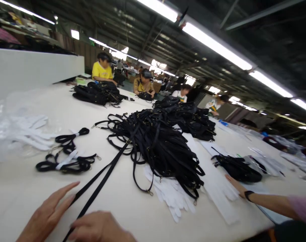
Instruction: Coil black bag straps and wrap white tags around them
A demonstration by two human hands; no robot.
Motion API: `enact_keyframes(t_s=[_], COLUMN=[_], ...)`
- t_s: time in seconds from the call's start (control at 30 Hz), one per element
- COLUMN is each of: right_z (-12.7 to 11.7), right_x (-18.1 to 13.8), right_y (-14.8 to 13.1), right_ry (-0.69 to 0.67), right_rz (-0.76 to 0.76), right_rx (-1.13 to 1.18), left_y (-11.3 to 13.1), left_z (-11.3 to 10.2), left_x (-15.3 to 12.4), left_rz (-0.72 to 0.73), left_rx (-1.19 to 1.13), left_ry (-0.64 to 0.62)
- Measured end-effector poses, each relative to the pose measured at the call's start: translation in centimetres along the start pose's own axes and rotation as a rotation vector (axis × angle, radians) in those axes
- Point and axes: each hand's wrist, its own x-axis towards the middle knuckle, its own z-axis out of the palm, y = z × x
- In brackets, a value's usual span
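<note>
A long black strap lies doubled on the white table, running from a big tangled pile of black straps down to my hands. My left hand lies flat with its fingers apart, the fingertips touching the strap's left edge. My right hand is curled over the strap's near end, which disappears under its fingers at the bottom edge.
Two tied strap bundles lie to the left, beside clear bags of white pieces. White gloves lie under the pile's near edge. A co-worker's hand presses white strips at right. Other people sit behind further black piles.
</note>
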Motion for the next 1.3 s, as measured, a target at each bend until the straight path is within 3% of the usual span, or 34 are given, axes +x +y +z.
enact_keyframes(t_s=[0.07,0.13,0.27,0.37,0.53,0.77,1.0,1.17,1.3], right_z=[-2.1,-4.0,-5.8,-5.4,-3.9,-3.7,-3.3,-2.9,-2.7], right_x=[-0.8,-0.6,2.2,5.1,7.9,5.0,2.1,1.5,1.3], right_y=[1.6,3.7,6.3,6.7,7.7,9.1,8.9,9.2,9.1], right_ry=[0.052,0.116,0.037,-0.048,-0.091,-0.022,0.03,0.035,0.039], right_rz=[0.072,0.147,0.105,0.008,0.044,0.143,0.078,0.083,0.067], right_rx=[0.046,0.028,-0.043,-0.127,-0.161,-0.134,0.006,0.032,0.043], left_y=[-0.7,-0.8,1.0,2.7,3.5,1.3,-2.4,-4.2,-3.2], left_z=[-2.3,-4.1,-4.8,-3.2,-1.6,-5.0,-7.4,-8.1,-8.7], left_x=[-0.9,-2.2,-5.5,-7.9,-9.0,-9.9,-12.4,-10.6,-8.8], left_rz=[-0.103,-0.113,0.011,0.155,0.28,0.323,0.169,-0.235,-0.251], left_rx=[0.03,0.046,0.16,0.346,0.541,0.554,0.385,0.159,0.149], left_ry=[0.006,0.001,-0.064,-0.103,-0.067,0.077,0.072,0.173,0.045])
